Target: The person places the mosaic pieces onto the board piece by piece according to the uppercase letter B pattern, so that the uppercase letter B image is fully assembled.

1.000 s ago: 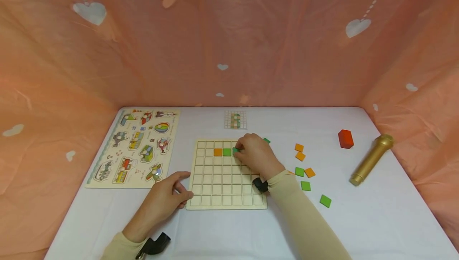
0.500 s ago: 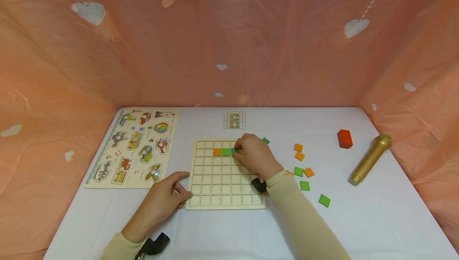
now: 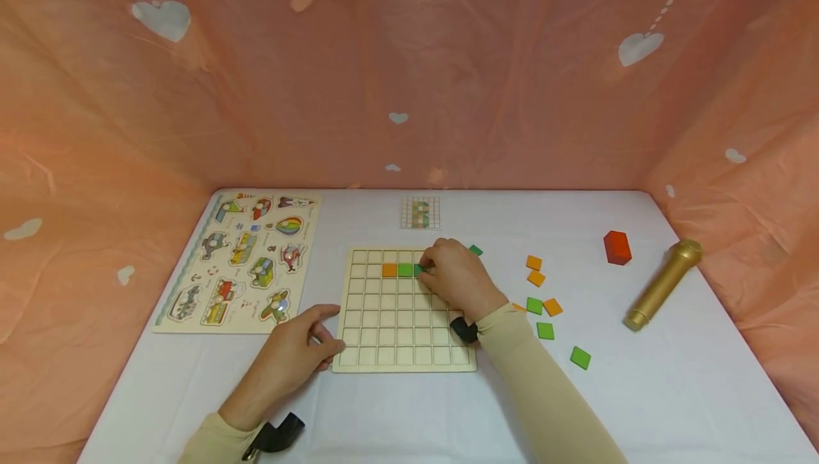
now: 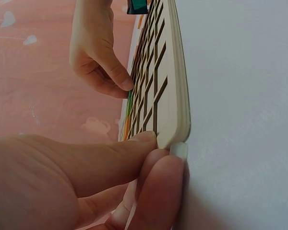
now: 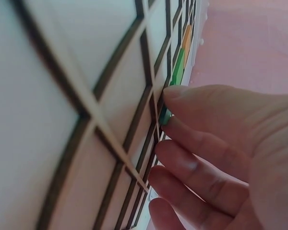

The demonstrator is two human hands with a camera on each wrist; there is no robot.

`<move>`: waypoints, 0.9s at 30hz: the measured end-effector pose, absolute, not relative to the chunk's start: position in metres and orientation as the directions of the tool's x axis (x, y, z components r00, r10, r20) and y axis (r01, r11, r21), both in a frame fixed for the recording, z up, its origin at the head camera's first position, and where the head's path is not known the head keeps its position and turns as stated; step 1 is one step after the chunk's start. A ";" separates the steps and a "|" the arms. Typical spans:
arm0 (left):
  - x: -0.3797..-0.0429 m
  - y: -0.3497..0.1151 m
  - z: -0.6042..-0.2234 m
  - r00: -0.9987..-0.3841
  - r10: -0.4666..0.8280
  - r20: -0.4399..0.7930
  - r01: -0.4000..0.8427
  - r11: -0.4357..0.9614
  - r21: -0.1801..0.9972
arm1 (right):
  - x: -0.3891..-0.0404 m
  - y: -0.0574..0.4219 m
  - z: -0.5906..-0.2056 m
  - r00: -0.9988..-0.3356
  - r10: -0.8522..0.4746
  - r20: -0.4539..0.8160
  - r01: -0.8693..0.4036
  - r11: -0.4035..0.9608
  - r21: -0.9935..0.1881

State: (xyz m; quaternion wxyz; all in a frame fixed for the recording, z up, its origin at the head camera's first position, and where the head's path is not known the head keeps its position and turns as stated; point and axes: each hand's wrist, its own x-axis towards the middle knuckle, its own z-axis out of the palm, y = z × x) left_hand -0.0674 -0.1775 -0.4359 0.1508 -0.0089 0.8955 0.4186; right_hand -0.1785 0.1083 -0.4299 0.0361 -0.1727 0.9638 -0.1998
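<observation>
Grid board [image 3: 387, 337] flat on table [image 3: 384, 421]. Left hand [image 3: 294, 354] at its left edge, thumb and forefinger spread wide. Right hand [image 3: 457, 276] over far rows, fingertips narrow, pinching dark green tile [image 3: 419, 271] just beside light green tile [image 3: 405, 270].

No visible change since earlier

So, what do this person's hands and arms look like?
The left hand and right hand look bare. The left sleeve and right sleeve are plain beige, reaching the wrists, each with a curved black piece there.
</observation>
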 end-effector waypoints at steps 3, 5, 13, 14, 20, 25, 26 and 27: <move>-0.067 -0.177 -0.436 -0.954 0.109 -0.278 -0.143 0.651 0.746 | -0.178 0.108 -0.429 -0.936 -0.351 -0.001 -0.322 0.859 -0.398; -0.068 -0.177 -0.436 -0.954 0.109 -0.278 -0.143 0.652 0.745 | -0.178 0.108 -0.429 -0.935 -0.354 -0.001 -0.324 0.859 -0.397; -0.068 -0.178 -0.437 -0.956 0.103 -0.273 -0.139 0.663 0.736 | -0.178 0.108 -0.428 -0.935 -0.354 0.001 -0.323 0.851 -0.414; -0.068 -0.178 -0.436 -0.957 0.103 -0.271 -0.137 0.664 0.735 | -0.178 0.108 -0.428 -0.935 -0.356 0.000 -0.323 0.848 -0.421; -0.068 -0.178 -0.434 -0.958 0.099 -0.269 -0.141 0.654 0.743 | -0.179 0.116 -0.421 -0.939 -0.343 -0.018 -0.294 0.833 -0.469; -0.068 -0.177 -0.435 -0.958 0.097 -0.270 -0.141 0.658 0.740 | -0.177 0.135 -0.419 -0.949 -0.316 -0.010 -0.267 0.818 -0.510; -0.068 -0.177 -0.435 -0.959 0.097 -0.267 -0.139 0.660 0.738 | -0.176 0.141 -0.418 -0.953 -0.303 -0.012 -0.253 0.817 -0.519; -0.068 -0.177 -0.435 -0.959 0.097 -0.266 -0.137 0.662 0.737 | -0.174 0.148 -0.418 -0.958 -0.288 -0.015 -0.237 0.816 -0.528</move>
